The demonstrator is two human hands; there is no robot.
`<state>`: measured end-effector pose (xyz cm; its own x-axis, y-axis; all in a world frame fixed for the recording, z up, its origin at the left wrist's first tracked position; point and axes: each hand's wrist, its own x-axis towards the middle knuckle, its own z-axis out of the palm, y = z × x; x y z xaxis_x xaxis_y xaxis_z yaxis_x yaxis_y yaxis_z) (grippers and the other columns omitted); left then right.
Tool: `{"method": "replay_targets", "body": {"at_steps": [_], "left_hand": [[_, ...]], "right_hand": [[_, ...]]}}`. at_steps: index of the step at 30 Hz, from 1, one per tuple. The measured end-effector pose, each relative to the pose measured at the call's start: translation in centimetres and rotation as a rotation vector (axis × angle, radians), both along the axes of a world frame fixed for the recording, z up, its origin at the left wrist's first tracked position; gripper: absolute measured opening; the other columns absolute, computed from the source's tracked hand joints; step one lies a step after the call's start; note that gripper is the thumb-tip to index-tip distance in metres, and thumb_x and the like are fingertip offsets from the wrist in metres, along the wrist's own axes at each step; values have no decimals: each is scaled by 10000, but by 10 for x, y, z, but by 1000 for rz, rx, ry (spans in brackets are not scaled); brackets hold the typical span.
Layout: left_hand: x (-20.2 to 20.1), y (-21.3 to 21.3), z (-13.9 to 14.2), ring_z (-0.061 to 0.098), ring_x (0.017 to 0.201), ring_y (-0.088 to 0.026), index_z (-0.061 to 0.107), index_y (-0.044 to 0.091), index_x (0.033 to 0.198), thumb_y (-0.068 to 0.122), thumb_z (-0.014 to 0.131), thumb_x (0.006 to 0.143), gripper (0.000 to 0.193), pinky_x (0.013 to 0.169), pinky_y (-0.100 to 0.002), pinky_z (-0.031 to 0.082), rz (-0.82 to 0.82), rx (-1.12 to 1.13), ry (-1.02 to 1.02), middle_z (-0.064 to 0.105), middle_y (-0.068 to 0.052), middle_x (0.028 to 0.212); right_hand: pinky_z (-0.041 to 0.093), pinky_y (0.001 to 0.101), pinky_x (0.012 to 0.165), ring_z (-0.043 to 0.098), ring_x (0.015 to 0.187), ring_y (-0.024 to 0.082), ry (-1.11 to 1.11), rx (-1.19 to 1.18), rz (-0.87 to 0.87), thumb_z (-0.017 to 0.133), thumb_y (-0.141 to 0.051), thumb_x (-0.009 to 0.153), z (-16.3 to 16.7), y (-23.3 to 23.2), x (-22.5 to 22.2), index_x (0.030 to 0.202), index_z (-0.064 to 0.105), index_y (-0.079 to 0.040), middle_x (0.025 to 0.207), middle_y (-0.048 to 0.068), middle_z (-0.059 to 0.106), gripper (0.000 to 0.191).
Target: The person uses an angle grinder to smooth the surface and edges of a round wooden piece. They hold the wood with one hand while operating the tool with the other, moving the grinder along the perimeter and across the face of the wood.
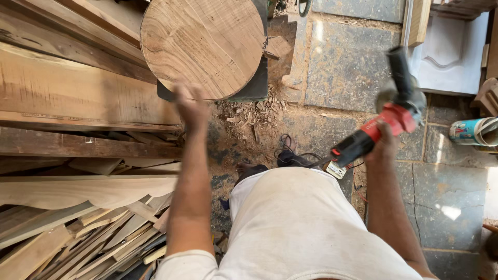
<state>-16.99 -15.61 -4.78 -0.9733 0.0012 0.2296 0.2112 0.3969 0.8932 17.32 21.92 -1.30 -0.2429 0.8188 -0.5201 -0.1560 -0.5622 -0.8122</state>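
Reaching toward the near rim of the round wooden disc [203,45], the left hand [191,108] is seen blurred, fingers loose and grasping nothing. The red angle grinder [386,122] is gripped in the right hand [384,146], held aside over the stone floor [347,62], presumably kept clear of the disc.

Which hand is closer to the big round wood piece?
Left. The left hand reaches its lower edge on the round wooden disc; the right hand holds a red grinder far right.
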Motion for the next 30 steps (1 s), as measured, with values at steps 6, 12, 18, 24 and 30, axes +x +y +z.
{"method": "replay_targets", "body": {"at_steps": [6,12,18,24,30], "left_hand": [[-82,-27,-14,253,1537,-406,201,-59,1601,327,551,1089,731,1255,-566,218,267,-341,-15,230,-275,1661],[-64,5,-27,230,1594,-365,185,27,1621,339,467,1057,704,1267,-465,213,337,-375,-237,183,-212,1724],[36,52,-43,254,1573,-421,86,-11,1630,367,476,1085,770,1286,-538,214,161,-359,-95,141,-261,1714],[156,44,-36,404,1484,-392,286,42,1600,414,513,1025,721,1191,-504,366,-666,-145,-581,347,-251,1630],[155,31,-32,527,1387,-340,399,120,1560,430,536,970,681,1131,-475,433,-928,-169,-830,473,-195,1561]], "right_hand": [[588,394,1154,697,1185,228,318,152,-125,715,42,863,-20,22,75,1457,516,-150,1286,39,598,654],[654,461,1003,718,1063,252,85,-118,-445,727,-113,820,-14,14,96,1306,574,-133,1169,63,677,510],[621,473,998,734,1124,287,171,-46,-396,747,-43,797,-21,13,69,1333,588,-114,1206,84,711,564],[649,501,956,697,1035,296,143,-116,-306,724,-101,800,-33,15,36,1333,556,-105,1151,98,663,558],[623,460,991,728,1095,242,96,-55,-212,762,-98,747,-31,7,22,1359,559,-152,1218,63,688,647]]}}
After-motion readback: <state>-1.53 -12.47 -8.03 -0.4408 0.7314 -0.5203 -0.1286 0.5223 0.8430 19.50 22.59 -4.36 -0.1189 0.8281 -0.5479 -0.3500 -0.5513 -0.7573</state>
